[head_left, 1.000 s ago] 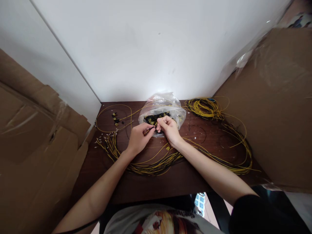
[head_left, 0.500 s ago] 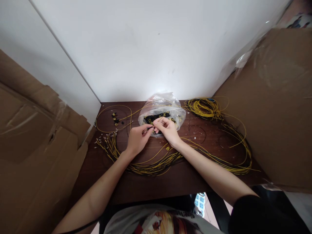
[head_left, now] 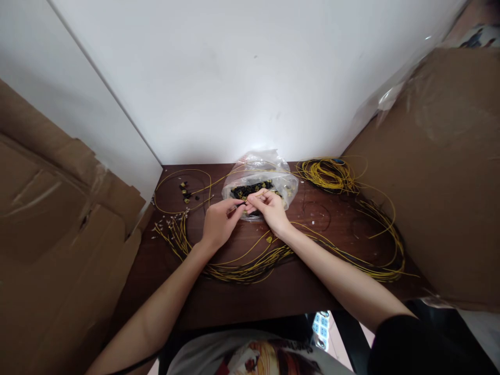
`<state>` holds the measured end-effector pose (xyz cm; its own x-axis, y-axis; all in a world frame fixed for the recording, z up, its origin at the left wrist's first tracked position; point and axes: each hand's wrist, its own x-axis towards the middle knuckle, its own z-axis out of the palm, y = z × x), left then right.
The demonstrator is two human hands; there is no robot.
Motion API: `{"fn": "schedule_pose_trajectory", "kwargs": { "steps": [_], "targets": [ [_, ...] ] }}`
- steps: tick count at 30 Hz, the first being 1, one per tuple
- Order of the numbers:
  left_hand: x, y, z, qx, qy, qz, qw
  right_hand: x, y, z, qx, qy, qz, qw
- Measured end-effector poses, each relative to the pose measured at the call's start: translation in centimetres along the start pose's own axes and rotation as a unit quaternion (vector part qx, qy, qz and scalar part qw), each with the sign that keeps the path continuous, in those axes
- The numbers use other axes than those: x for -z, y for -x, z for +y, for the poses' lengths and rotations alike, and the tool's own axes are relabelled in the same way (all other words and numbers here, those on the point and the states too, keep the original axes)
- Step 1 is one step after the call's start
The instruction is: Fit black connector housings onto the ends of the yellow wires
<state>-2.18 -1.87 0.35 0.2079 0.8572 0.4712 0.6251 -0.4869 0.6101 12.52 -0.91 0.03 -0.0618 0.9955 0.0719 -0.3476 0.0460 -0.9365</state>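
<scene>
Cardboard (head_left: 58, 219) walls both sides; wires (head_left: 250, 268) crowd table (head_left: 273, 291) front.

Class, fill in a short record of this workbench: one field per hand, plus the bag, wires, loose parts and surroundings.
Left hand: pinches a thin wire
Right hand: fingertips pinched at the wire's tip; piece too small to tell
Bag: clear plastic, small black-and-yellow parts inside, behind the hands
Wires: yellow bundle looping over the dark table
Loose parts: far left
Sides: cardboard

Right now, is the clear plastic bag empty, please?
No: the clear plastic bag holds a heap of small black and yellow parts.
</scene>
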Motion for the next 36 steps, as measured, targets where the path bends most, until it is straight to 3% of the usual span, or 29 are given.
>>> {"fn": "schedule_pose_trajectory", "kwargs": {
  "steps": [10,24,36],
  "targets": [
    [0.12,-0.08,-0.11,-0.031,0.01,0.002,0.999,0.24,-0.42,0.41,0.006,-0.046,-0.004,0.999],
    [0.2,-0.06,-0.16,-0.025,-0.002,-0.001,1.0,0.05,-0.15,-0.15,-0.016,0.013,-0.011,1.0],
    [0.2,-0.06,-0.16,-0.005,-0.014,-0.001,1.0,0.18,-0.27,-0.1,-0.014,-0.049,-0.026,0.998]
  ]
}}
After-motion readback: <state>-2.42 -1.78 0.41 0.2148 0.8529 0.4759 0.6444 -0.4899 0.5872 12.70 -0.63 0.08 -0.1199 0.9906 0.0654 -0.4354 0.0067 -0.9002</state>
